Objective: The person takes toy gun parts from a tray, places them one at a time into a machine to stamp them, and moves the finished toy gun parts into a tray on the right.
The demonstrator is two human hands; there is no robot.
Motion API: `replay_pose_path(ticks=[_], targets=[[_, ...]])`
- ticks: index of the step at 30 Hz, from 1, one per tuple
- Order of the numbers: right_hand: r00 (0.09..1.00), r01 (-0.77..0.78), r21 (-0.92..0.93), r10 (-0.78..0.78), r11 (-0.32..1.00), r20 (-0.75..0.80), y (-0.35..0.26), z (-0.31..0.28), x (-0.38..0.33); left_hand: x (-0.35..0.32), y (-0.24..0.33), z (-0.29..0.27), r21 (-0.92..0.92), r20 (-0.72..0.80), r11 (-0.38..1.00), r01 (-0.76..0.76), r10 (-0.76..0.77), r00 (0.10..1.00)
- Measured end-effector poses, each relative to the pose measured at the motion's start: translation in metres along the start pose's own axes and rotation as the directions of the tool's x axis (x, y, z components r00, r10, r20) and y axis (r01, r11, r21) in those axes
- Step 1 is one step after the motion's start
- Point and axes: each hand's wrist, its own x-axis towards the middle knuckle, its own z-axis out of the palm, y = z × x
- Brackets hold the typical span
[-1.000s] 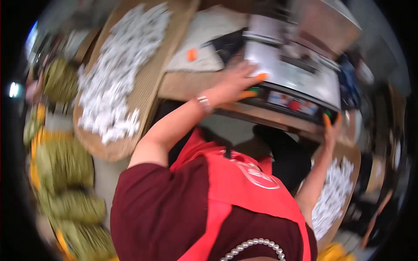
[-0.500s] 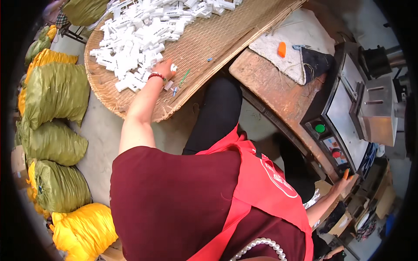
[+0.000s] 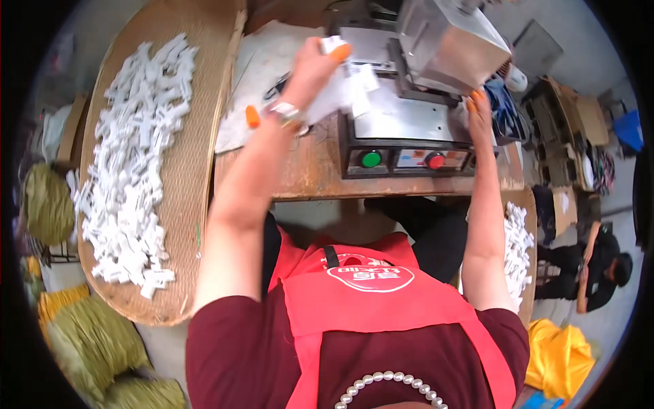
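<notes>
White parts in hand: the left hand (image 3: 310,68) is gripping a small bunch of white plastic pieces (image 3: 338,92) and is holding them over the plate of the press machine (image 3: 409,82); they are blurred, so I cannot tell which way they are pointing or how their long axis is lying.
Left hand: it is closing around the pieces, with an orange finger cot (image 3: 339,52) showing on one fingertip and a bracelet sitting at the wrist.
Right hand: the right hand (image 3: 479,112) is lying open and flat, touching the right side of the machine's plate, orange cots on its fingertips; it is holding nothing.
Machine: it is standing on the far part of the wooden bench (image 3: 306,170), its front panel facing the person, with a green button (image 3: 370,159) to the left of a red button (image 3: 435,161).
Surface: the bench is looking worn and brown; a white cloth (image 3: 262,75) is lying left of the machine, and a loose orange cot (image 3: 253,116) is resting at its edge.
Left of the machine: a big woven tray (image 3: 197,157) is carrying a long heap of white cross-shaped parts (image 3: 136,150), the heap running away from the person.
Right of the machine: a second woven tray with white parts (image 3: 518,249) is showing beside the right forearm.
Room: green sacks (image 3: 88,341) and a yellow sack (image 3: 558,358) are sitting on a grey floor; another person (image 3: 586,262) in dark clothes is sitting well right of the machine.
</notes>
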Motion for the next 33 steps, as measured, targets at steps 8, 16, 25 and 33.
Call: replay_pose_path(ticks=[8,16,25,33], targets=[[0.995,0.023,0.092,-0.014,0.995,-0.095,-0.002,0.034,0.027,-0.043,-0.015,0.036,0.161,0.472,0.838,-0.522,0.399,0.786],[0.906,-0.235,-0.128,0.169,0.963,-0.389,-0.004,-0.041,-0.003,-0.128,-0.008,0.028,0.487,0.383,0.728,-0.483,0.319,0.867],[0.724,-0.513,-0.398,0.135,0.76,-0.676,-0.034,-0.239,-0.201,-0.029,0.034,0.108,0.624,0.093,0.636,-0.454,0.516,0.851],[0.716,-0.544,0.092,0.519,0.834,-0.467,-0.019,-0.161,-0.211,0.027,0.02,0.201,0.215,0.07,0.854,-0.474,0.471,0.879]])
